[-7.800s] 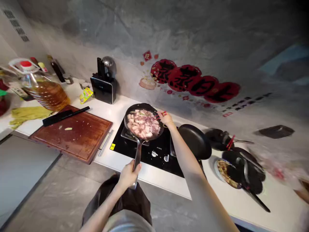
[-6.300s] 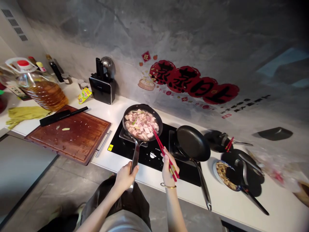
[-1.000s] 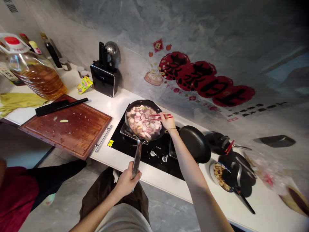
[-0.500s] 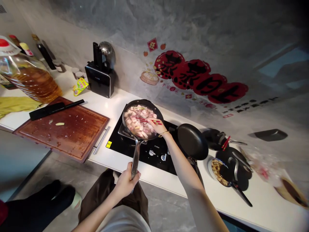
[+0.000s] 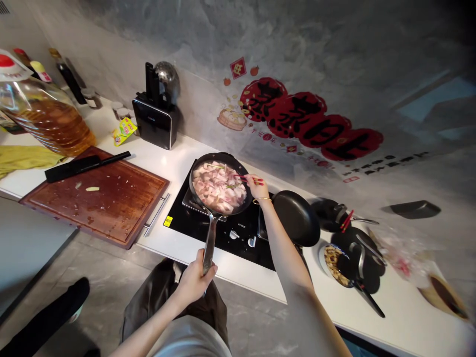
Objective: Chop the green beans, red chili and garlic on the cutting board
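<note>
In the head view, the frying pan [image 5: 232, 162] is being held by its handle [image 5: 210, 240] in the left grip [image 5: 196, 277]. Red chopsticks [image 5: 241, 177] are being pinched in the right grip [image 5: 258, 187] just beside the pan; the meat [image 5: 219, 188] is being contained in the pan, beyond the left grip and left of the right.

The left hand [image 5: 197, 278] grips the near handle [image 5: 210, 244] of a frying pan [image 5: 233, 162] holding diced meat [image 5: 218, 188]; the right hand [image 5: 259, 189] holds red chopsticks [image 5: 257, 182] at its right side.
</note>
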`<action>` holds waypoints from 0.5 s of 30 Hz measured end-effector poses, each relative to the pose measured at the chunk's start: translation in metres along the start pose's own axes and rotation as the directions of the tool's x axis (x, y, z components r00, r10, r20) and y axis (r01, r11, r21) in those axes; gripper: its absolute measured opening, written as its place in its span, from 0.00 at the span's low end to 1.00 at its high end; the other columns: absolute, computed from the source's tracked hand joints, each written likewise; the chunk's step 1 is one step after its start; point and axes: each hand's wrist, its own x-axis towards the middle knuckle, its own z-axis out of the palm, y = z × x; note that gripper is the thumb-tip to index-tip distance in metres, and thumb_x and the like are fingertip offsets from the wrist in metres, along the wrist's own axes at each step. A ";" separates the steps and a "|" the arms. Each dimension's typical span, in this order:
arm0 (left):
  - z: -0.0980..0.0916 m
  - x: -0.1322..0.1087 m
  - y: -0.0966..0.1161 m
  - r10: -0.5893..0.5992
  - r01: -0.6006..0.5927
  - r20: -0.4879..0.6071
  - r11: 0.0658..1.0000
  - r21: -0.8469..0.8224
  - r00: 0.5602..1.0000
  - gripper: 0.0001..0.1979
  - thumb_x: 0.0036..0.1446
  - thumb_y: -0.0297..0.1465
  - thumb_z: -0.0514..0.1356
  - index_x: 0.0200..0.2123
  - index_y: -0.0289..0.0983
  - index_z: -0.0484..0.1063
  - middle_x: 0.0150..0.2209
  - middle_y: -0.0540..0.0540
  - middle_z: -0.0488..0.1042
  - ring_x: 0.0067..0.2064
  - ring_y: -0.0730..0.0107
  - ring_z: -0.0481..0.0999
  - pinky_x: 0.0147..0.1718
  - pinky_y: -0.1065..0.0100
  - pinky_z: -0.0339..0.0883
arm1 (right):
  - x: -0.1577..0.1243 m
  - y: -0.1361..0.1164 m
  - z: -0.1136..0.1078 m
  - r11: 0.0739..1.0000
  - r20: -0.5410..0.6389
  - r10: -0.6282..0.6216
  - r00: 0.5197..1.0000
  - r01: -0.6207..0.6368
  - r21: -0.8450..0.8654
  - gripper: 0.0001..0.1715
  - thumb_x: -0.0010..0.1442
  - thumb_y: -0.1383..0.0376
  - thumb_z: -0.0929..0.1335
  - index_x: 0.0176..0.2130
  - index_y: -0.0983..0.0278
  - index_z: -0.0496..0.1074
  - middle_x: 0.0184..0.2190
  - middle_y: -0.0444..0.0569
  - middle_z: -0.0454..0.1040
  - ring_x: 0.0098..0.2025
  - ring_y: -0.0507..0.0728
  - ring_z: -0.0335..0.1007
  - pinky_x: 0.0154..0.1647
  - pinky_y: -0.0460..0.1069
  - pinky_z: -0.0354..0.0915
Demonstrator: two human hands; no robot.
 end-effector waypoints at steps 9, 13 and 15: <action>-0.001 0.000 0.001 -0.036 0.036 0.002 0.999 -0.004 0.999 0.12 0.58 0.38 0.53 0.42 0.40 0.57 0.32 0.48 0.74 0.34 0.65 0.75 0.35 0.69 0.63 | -0.028 -0.016 -0.021 0.945 0.449 0.046 0.892 -0.184 0.269 0.21 0.51 0.50 0.70 0.37 0.63 0.75 0.38 0.49 0.78 0.40 0.58 0.75 0.43 0.55 0.73; -0.001 0.000 0.000 -0.015 0.015 0.003 0.999 -0.050 1.000 0.12 0.58 0.38 0.54 0.42 0.40 0.58 0.32 0.47 0.74 0.34 0.65 0.75 0.36 0.69 0.63 | -0.009 -0.005 -0.032 0.958 0.164 0.070 0.984 -0.113 0.265 0.23 0.52 0.48 0.68 0.37 0.64 0.74 0.39 0.51 0.77 0.40 0.58 0.75 0.44 0.56 0.72; -0.001 0.000 0.000 -0.004 0.004 -0.002 0.998 -0.069 1.000 0.12 0.57 0.38 0.54 0.42 0.40 0.58 0.32 0.47 0.75 0.34 0.65 0.75 0.36 0.69 0.62 | 0.003 0.004 -0.026 0.977 0.003 0.063 0.998 -0.062 0.203 0.23 0.53 0.48 0.68 0.36 0.64 0.74 0.40 0.53 0.77 0.43 0.59 0.74 0.47 0.55 0.70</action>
